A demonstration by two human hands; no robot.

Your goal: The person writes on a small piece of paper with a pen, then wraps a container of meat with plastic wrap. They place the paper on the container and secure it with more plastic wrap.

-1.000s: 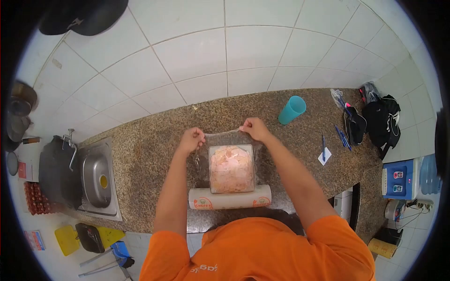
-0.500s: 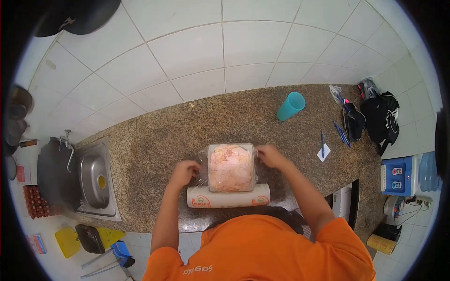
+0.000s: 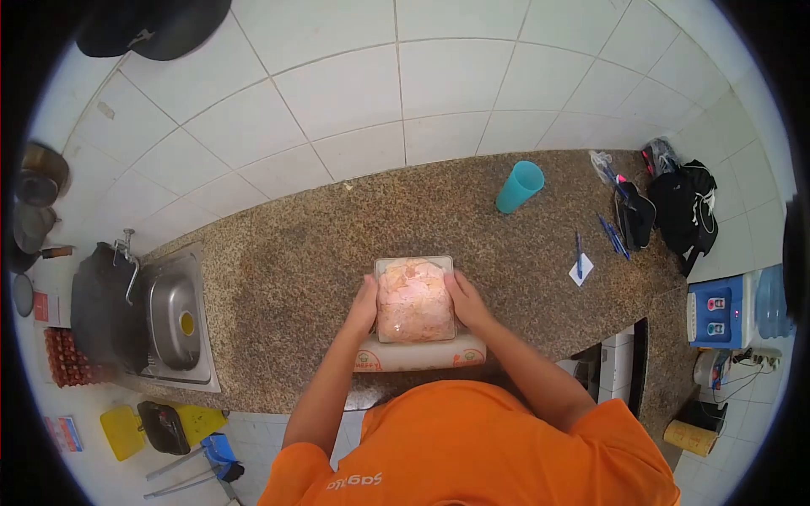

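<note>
A square clear container [image 3: 413, 258] of pale pink food, looking like raw meat [image 3: 415, 299], sits on the granite counter in the middle of the head view. Cling film stretches over its top. My left hand [image 3: 364, 305] presses along its left wall, and my right hand [image 3: 466, 302] lies against the right wall, so the container is held between both palms. Just in front of it, by my body, a printed roll of cling film [image 3: 422, 357] lies crosswise, partly covered by my left forearm.
A turquoise cup [image 3: 520, 187] stands toward the wall. On the right are a pen on a white paper [image 3: 580, 269], more blue pens [image 3: 613, 236], a black bag [image 3: 682, 215] and a water dispenser [image 3: 720, 312]. A steel sink [image 3: 175, 325] is set in at the left.
Both hands have moved inward from the loose film edges onto the container's sides. The film that stuck out at the sides now lies against the walls.
</note>
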